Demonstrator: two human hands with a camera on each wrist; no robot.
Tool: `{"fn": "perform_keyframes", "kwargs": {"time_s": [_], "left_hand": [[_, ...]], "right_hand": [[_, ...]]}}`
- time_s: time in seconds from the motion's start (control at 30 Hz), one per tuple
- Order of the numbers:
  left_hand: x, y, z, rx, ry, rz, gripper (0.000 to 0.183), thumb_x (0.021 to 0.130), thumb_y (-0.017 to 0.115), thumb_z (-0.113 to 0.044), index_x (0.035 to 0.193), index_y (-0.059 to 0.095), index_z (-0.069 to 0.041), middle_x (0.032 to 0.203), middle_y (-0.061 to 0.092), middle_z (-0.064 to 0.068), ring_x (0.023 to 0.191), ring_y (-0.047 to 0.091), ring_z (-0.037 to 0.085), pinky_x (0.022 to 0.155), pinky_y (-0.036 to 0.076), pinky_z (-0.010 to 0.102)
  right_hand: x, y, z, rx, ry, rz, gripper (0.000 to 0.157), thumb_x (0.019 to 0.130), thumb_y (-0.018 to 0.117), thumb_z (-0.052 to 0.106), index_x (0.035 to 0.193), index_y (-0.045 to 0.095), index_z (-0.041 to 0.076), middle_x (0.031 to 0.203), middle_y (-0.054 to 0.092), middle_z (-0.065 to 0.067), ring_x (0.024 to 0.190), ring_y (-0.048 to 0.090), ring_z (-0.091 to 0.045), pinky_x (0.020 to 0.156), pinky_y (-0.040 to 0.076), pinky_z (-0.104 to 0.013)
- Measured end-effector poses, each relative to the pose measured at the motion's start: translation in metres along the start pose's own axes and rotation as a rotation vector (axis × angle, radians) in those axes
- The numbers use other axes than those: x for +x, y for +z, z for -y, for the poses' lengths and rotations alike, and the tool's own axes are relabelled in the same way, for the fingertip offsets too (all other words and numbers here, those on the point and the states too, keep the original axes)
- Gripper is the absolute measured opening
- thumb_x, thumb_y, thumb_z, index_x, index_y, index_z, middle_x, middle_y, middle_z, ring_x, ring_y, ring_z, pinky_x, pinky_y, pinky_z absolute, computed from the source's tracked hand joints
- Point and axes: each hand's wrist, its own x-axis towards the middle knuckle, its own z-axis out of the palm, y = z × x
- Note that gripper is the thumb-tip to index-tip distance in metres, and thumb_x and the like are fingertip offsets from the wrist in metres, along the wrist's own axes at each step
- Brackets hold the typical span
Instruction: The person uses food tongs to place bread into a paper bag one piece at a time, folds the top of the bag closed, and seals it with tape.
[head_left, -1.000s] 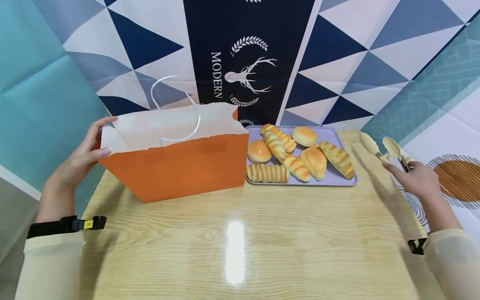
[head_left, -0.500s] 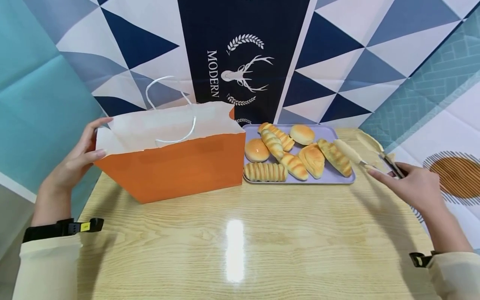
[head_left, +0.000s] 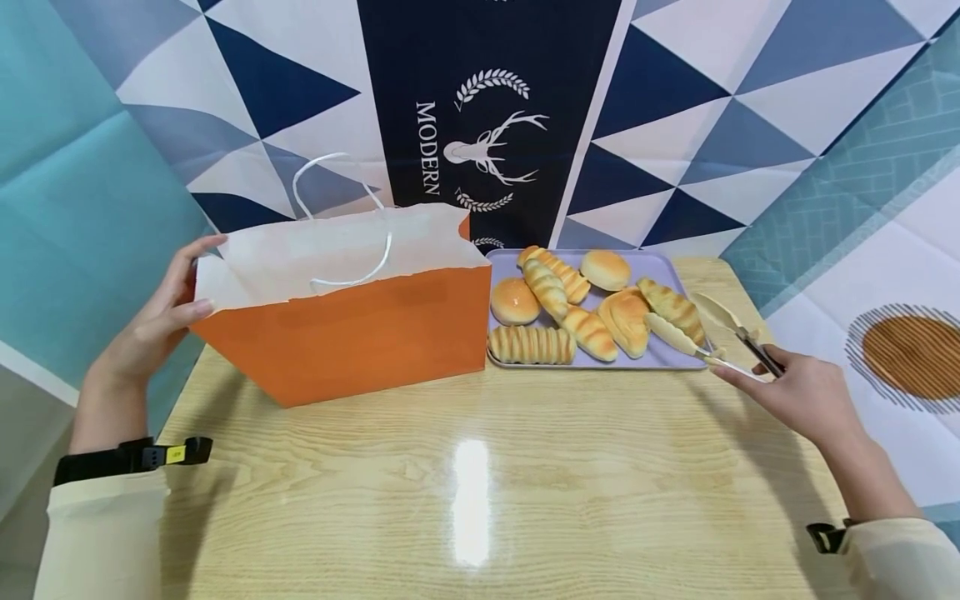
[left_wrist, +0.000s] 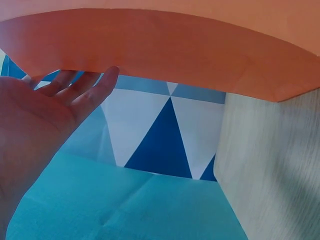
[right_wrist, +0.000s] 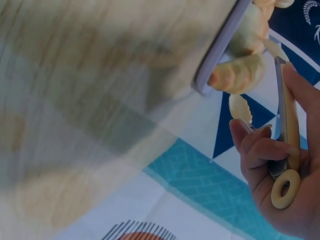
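With thumb and fingers on its near and far edges, my left hand (head_left: 153,321) holds the left side of an orange paper bag (head_left: 360,342). This bag stands upright, its white-lined top spread wide, with white cord handles. My right hand (head_left: 798,392) grips bread tongs (head_left: 757,354) with cream tips and a ring at the handle end, clear in the right wrist view. The tongs' tips are apart, around the long ridged bread (head_left: 671,308) at the tray's right end. Whether they touch it I cannot tell. In the left wrist view, fingers (left_wrist: 92,95) reach against the bag.
A lilac tray (head_left: 667,358) with several breads stands right of the bag. Among them are a round bun (head_left: 606,270), a glossy bun (head_left: 514,302) and a ridged roll (head_left: 532,345). Patterned cloth backs the wooden table (head_left: 360,500).
My right hand has moved left with the tongs, from beyond the table's right edge to the tray, bringing their tips around the long bread. The left hand stays on the bag.
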Motion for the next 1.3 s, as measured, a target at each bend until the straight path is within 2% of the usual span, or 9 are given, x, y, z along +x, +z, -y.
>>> {"fn": "perform_keyframes", "kwargs": {"time_s": [0.23, 0.3, 0.47, 0.57, 0.73, 1.03, 1.2, 1.3], "left_hand": [[-0.001, 0.001, 0.0, -0.008, 0.005, 0.008, 0.068, 0.094, 0.037, -0.002, 0.157, 0.013, -0.015, 0.14, 0.032, 0.011, 0.118, 0.042, 0.019, 0.091, 0.043, 0.02], [0.0, 0.001, 0.0, -0.003, 0.001, 0.009, 0.069, 0.095, 0.037, -0.002, 0.157, 0.013, -0.015, 0.141, 0.032, 0.011, 0.118, 0.042, 0.02, 0.092, 0.042, 0.02], [-0.001, 0.002, -0.001, 0.005, -0.004, 0.012, 0.069, 0.095, 0.038, -0.002, 0.157, 0.012, -0.016, 0.141, 0.032, 0.012, 0.118, 0.042, 0.021, 0.091, 0.042, 0.019], [-0.001, 0.003, -0.002, 0.01, -0.011, 0.006, 0.069, 0.095, 0.038, -0.002, 0.157, 0.012, -0.016, 0.141, 0.031, 0.011, 0.118, 0.042, 0.02, 0.091, 0.042, 0.019], [-0.002, 0.003, -0.002, 0.018, -0.018, 0.001, 0.068, 0.096, 0.038, -0.001, 0.157, 0.012, -0.016, 0.14, 0.032, 0.011, 0.117, 0.043, 0.019, 0.091, 0.041, 0.019], [-0.002, 0.002, -0.005, 0.022, -0.02, -0.001, 0.068, 0.096, 0.038, -0.003, 0.157, 0.012, -0.017, 0.141, 0.03, 0.011, 0.118, 0.043, 0.019, 0.09, 0.041, 0.018], [-0.001, 0.003, -0.006, 0.017, -0.02, -0.001, 0.067, 0.097, 0.037, -0.003, 0.157, 0.012, -0.018, 0.142, 0.029, 0.01, 0.119, 0.042, 0.019, 0.09, 0.04, 0.018], [-0.001, 0.003, -0.005, 0.016, -0.014, -0.003, 0.067, 0.097, 0.037, -0.003, 0.157, 0.012, -0.018, 0.141, 0.029, 0.01, 0.118, 0.042, 0.019, 0.09, 0.04, 0.019]], "right_hand": [[0.002, 0.003, -0.004, -0.004, 0.015, 0.022, 0.053, 0.078, 0.074, 0.057, 0.066, 0.047, 0.012, 0.052, 0.033, -0.002, 0.047, 0.032, -0.021, 0.046, 0.022, -0.035], [0.002, 0.002, -0.007, -0.005, 0.022, 0.039, 0.052, 0.079, 0.073, 0.057, 0.07, 0.051, 0.011, 0.052, 0.034, -0.002, 0.047, 0.033, -0.021, 0.046, 0.023, -0.034], [0.004, 0.0, -0.011, -0.007, 0.053, 0.099, 0.054, 0.082, 0.07, 0.059, 0.095, 0.066, 0.006, 0.052, 0.035, -0.003, 0.051, 0.037, -0.023, 0.047, 0.025, -0.034], [0.006, -0.001, -0.012, -0.009, 0.067, 0.125, 0.063, 0.083, 0.068, 0.059, 0.111, 0.068, 0.002, 0.054, 0.038, -0.004, 0.054, 0.04, -0.026, 0.048, 0.027, -0.035], [0.009, -0.001, -0.013, -0.003, 0.072, 0.148, 0.074, 0.084, 0.067, 0.058, 0.125, 0.065, -0.004, 0.055, 0.043, -0.006, 0.059, 0.044, -0.03, 0.049, 0.03, -0.034], [0.013, -0.002, -0.014, -0.007, 0.072, 0.154, 0.076, 0.084, 0.068, 0.058, 0.128, 0.063, -0.004, 0.06, 0.053, -0.011, 0.063, 0.048, -0.034, 0.05, 0.033, -0.036], [0.015, -0.003, -0.015, -0.018, 0.067, 0.159, 0.078, 0.084, 0.068, 0.058, 0.13, 0.062, -0.004, 0.068, 0.06, -0.019, 0.065, 0.051, -0.036, 0.05, 0.035, -0.04], [0.016, -0.003, -0.014, -0.022, 0.068, 0.16, 0.078, 0.084, 0.067, 0.059, 0.13, 0.062, -0.004, 0.071, 0.062, -0.022, 0.064, 0.05, -0.036, 0.049, 0.034, -0.038]]}}
